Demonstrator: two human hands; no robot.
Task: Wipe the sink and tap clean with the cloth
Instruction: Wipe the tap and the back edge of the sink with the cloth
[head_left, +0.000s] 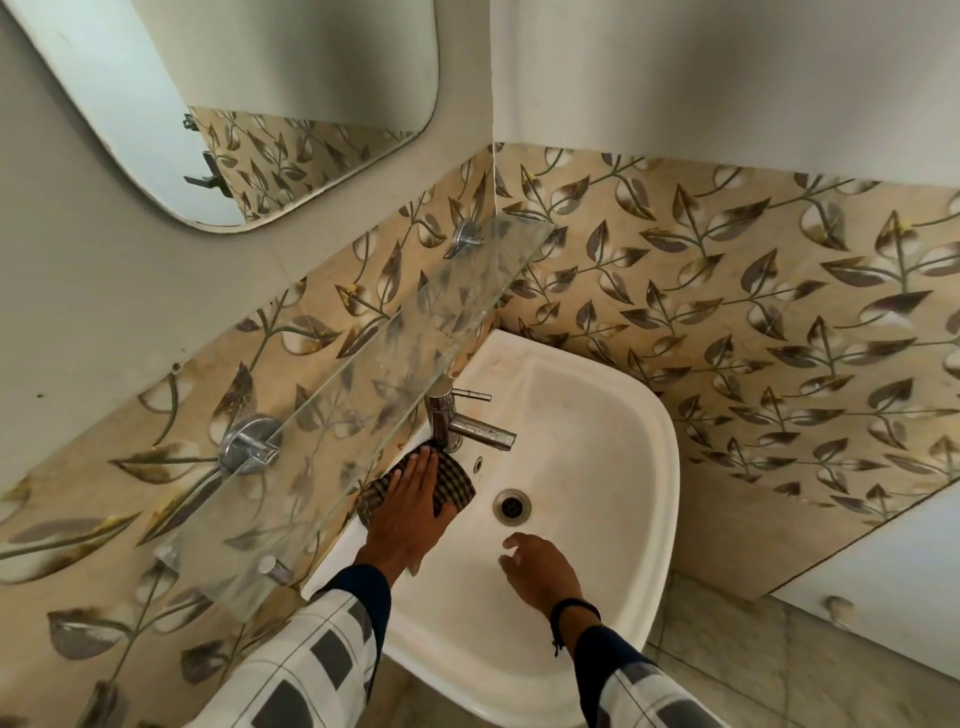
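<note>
1. The left hand (410, 514) lay flat, fingers straight and close together, pressing a dark checked cloth (460, 480) onto the sink's back ledge, touching the base of the tap.
2. The right hand (540, 571) hovered over the bowl near the drain hole (511, 504), fingers loosely curled, holding nothing.
3. The step in hand looked like wiping the ledge beside the tap; the bowl and the tap itself seemed not yet done.
4. The next move would likely call for working the cloth round the tap's base and over its spout, keeping under the glass shelf (363, 395) close above.
5. The chrome tap (457, 421) stood upright, spout reaching over the bowl.
6. The white corner sink (667, 467) showed faint brownish staining.
</note>
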